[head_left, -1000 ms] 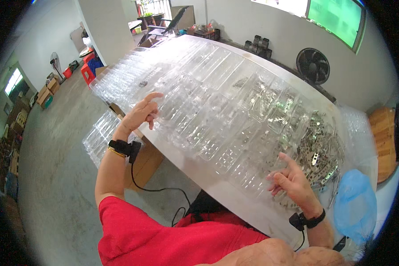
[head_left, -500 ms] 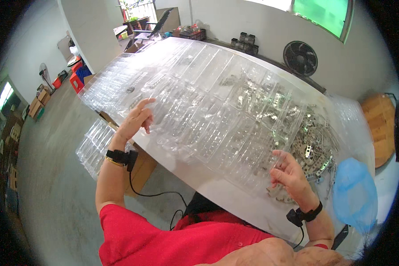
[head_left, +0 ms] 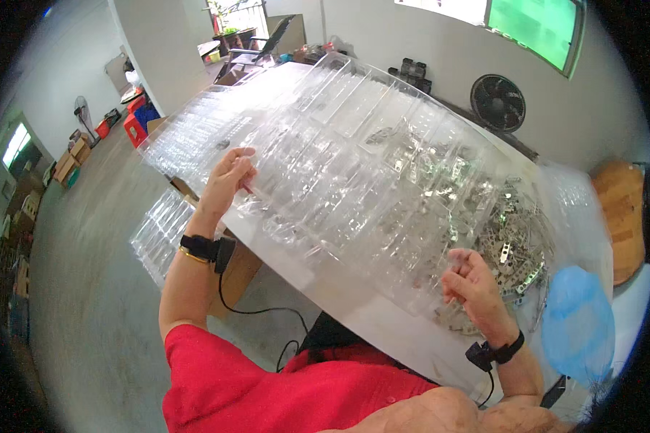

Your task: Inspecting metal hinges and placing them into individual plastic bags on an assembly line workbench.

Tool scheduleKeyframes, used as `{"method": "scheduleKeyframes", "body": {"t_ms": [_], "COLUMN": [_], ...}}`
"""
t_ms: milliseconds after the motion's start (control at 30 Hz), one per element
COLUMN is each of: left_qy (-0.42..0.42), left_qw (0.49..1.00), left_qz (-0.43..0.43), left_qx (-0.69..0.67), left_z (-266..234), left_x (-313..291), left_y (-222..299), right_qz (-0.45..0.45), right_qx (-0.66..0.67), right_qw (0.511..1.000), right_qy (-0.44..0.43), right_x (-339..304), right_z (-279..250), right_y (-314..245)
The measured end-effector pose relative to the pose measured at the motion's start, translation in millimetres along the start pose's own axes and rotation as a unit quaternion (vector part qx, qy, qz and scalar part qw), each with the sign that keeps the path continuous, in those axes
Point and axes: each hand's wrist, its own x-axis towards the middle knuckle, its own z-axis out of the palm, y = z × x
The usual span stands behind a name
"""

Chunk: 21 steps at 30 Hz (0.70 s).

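Note:
A wide, clear plastic blister tray with rows of long compartments is held between my two hands over the white table. My left hand pinches its left end, fingers closed on the thin edge. At the near right corner, my right hand is closed on the tray as well. Its far side stands tilted up from the table. Through the clear plastic, small metal pieces show; whether they lie in the tray or beneath it I cannot tell. More metal pieces are heaped to its right.
Further clear trays cover the table's left end, and others lie lower, beside a cardboard box. A blue plastic bag sits at the right edge. Beyond are a black fan and a round wooden top.
The tray's far side has risen and tilts up more steeply. My left hand has shifted slightly upward with its end, while my right hand stays nearly in place.

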Motion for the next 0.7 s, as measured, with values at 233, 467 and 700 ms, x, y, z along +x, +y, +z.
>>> {"method": "scheduleKeyframes", "body": {"t_ms": [233, 467, 700], "left_qy": [0.089, 0.157, 0.155], "left_qw": [0.989, 0.974, 0.912], "left_qz": [-0.031, -0.047, 0.016], "left_qx": [0.117, 0.155, 0.379], "left_z": [-51.0, -94.9, -136.1], "left_x": [3.4, 10.6, 35.4], "left_y": [-16.9, -44.1, -83.3], "right_qz": [0.051, 0.072, 0.111], "right_qx": [-0.009, -0.031, 0.009], "right_qw": [0.995, 0.988, 0.984], "right_qy": [-0.089, -0.134, -0.14], "right_x": [36.0, 73.5, 104.0], "right_z": [40.2, 75.9, 90.9], "right_y": [-12.9, -6.7, 12.7]}}
